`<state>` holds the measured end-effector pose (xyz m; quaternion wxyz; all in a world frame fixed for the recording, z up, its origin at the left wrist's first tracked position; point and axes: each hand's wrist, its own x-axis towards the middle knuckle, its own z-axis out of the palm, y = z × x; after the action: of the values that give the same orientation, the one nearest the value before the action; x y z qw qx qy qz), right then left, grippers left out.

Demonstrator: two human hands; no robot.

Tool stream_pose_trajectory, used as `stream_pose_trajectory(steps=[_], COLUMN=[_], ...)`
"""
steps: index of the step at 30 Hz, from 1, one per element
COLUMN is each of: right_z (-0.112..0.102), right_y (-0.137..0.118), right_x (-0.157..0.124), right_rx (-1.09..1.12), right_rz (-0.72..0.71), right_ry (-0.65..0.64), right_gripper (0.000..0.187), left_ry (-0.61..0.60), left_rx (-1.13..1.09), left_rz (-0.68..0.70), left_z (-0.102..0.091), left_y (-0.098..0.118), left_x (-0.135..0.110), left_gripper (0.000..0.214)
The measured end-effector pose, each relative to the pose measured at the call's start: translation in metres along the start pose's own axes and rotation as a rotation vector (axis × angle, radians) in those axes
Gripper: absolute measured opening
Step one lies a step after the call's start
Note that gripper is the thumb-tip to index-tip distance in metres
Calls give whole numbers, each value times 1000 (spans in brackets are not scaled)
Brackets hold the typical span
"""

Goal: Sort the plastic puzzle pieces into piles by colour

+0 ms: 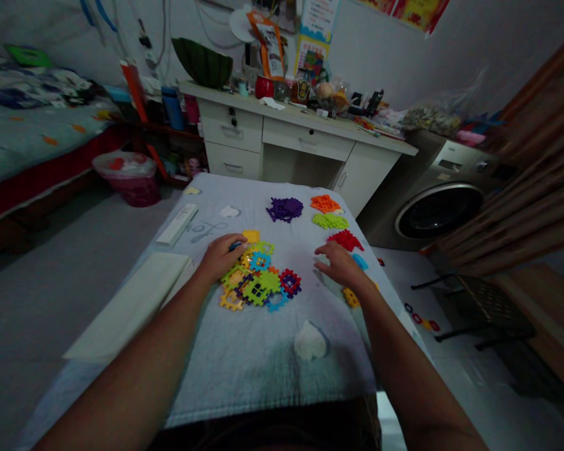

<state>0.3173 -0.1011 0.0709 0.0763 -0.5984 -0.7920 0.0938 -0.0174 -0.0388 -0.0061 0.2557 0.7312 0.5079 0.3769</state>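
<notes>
A mixed pile of flat, notched plastic building pieces (258, 288) in green, yellow, blue, purple and red lies mid-table. At its far left edge, my left hand (220, 255) pinches a dark blue building piece (235, 246) between thumb and fingers. Just beyond those fingertips is a yellow piece (250, 236). To the right, my right hand (339, 264) hovers with fingers apart and nothing visible in them. It is nearest to the red pieces (346, 239) and light blue pieces (360, 261). Yellow pieces (351, 297) are partly hidden by my right forearm.
Purple pieces (285, 210), orange pieces (324, 203) and lime green pieces (330, 221) lie in separate heaps at the table's far side. A long white box (177, 224) and a pale flat slab (129, 304) line the left edge. Several loose pieces (425, 322) are on the floor.
</notes>
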Motion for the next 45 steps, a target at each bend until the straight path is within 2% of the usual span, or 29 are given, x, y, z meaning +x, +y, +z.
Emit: stream_pose_trajectory(steps=[2, 5, 7, 9, 12, 15, 21, 30, 37, 40, 45], right_z=[15, 41, 58, 70, 79, 78, 71, 63, 56, 54, 54], right_y=[-29, -65, -81, -89, -90, -86, -78, -80, -88, -90, -93], right_x=[-2, -9, -14, -16, -14, -4, 17, 14, 22, 26, 25], right_rx=[133, 248, 262, 244, 221, 242, 251, 438, 537, 531, 552], right_rz=[-148, -268, -318, -358, -414, -473, -532, -491, -370, -365, -417], right_ry=[-31, -7, 12, 44, 106, 144, 108, 107, 240, 250, 208], right_gripper=[58, 100, 113, 117, 111, 101, 84, 64, 42, 32, 34], left_ry=[18, 39, 23, -1, -25, -28, -43, -47, -54, -54, -59], left_rx=[4, 12, 5, 2, 25, 49, 46, 56, 85, 95, 102], left_rz=[14, 7, -2, -5, -6, -2, 6, -9, 3, 14, 35], left_z=[0, -1, -2, -3, -4, -5, -5, -6, -6, -6, -7], left_y=[0, 4, 7, 10, 14, 15, 11, 17, 17, 17, 16], left_x=[0, -1, -2, -2, -2, -2, 0, -1, -1, -1, -2], left_gripper=[41, 41, 42, 43, 43, 43, 47, 46, 44, 43, 42])
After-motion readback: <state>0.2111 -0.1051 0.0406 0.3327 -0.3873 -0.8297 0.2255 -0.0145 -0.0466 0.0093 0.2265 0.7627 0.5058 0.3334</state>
